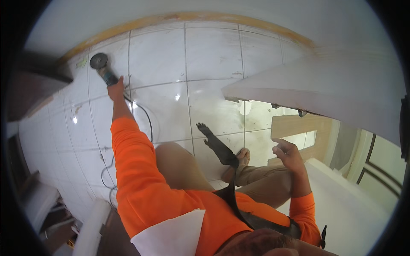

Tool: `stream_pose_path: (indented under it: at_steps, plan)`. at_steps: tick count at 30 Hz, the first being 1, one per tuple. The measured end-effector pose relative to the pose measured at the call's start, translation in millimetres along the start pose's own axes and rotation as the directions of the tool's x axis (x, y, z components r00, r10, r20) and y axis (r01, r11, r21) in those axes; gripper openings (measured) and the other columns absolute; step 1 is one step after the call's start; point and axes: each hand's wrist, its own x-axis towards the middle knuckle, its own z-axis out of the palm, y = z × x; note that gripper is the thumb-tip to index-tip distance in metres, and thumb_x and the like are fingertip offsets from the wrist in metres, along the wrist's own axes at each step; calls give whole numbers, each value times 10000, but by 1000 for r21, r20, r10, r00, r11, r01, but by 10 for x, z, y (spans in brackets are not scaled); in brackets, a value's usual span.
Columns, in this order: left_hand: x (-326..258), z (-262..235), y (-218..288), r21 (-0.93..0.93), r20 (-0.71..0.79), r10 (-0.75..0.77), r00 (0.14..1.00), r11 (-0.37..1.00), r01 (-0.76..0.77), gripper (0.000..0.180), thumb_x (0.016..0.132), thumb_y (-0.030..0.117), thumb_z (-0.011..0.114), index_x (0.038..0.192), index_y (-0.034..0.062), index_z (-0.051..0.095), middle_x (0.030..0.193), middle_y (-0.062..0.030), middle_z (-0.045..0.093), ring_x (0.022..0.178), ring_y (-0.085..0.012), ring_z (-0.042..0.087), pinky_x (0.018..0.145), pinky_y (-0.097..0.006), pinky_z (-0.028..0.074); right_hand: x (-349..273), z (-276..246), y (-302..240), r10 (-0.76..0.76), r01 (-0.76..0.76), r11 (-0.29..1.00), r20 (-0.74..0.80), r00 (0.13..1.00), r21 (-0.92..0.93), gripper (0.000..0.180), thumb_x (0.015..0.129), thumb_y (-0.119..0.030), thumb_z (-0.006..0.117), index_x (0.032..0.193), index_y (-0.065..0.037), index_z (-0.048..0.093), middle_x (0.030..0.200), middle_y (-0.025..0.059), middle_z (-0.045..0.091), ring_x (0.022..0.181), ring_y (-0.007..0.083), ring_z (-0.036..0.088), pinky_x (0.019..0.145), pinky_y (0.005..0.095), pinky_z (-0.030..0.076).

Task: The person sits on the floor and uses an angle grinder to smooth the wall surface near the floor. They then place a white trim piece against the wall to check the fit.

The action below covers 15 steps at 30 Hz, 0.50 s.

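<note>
- Because the left hand (115,89) wraps round the grinder (106,74) at 10 o'clock, its dark disc (99,60) lies at the far end, probably so it stays clear of the legs (179,166).
- The black cord (147,112) trails loosely back towards them, likely leaving the tool free to move.
- Between 3 and 4 o'clock, the right hand (291,157) is half curled, pinching nothing visible, perhaps for balance.

The angle grinder (102,70) is in the left grip (116,88) at ten o'clock, its cord (148,116) on the tiled floor (158,51) at nine. A wall (209,7) spans twelve; the right grip (290,156) is near four, right of a foot (243,156).
</note>
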Motion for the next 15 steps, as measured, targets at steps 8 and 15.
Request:
stream_pose_path:
  at_steps: [8, 15]
  plan:
    - [866, -782, 76, -431, 91, 12, 996, 902, 28, 707, 705, 413, 905, 1176, -62, 675, 1103, -172, 729, 967, -309, 722, 927, -487, 559, 208, 449, 266, -35, 46, 995, -122, 992, 85, 430, 988, -224, 735, 1330, 30, 672, 726, -35, 572, 649, 56, 467, 591, 270, 410]
    - [475, -655, 438, -786, 460, 210, 863, 548, 286, 186, 872, 172, 777, 957, 64, 651, 835, -59, 642, 731, -239, 656, 656, -402, 569, 563, 356, -368, -206, 207, 978, -83, 975, -2, 434, 987, -206, 723, 1356, 14, 660, 766, -10, 594, 692, 89, 514, 657, 285, 453]
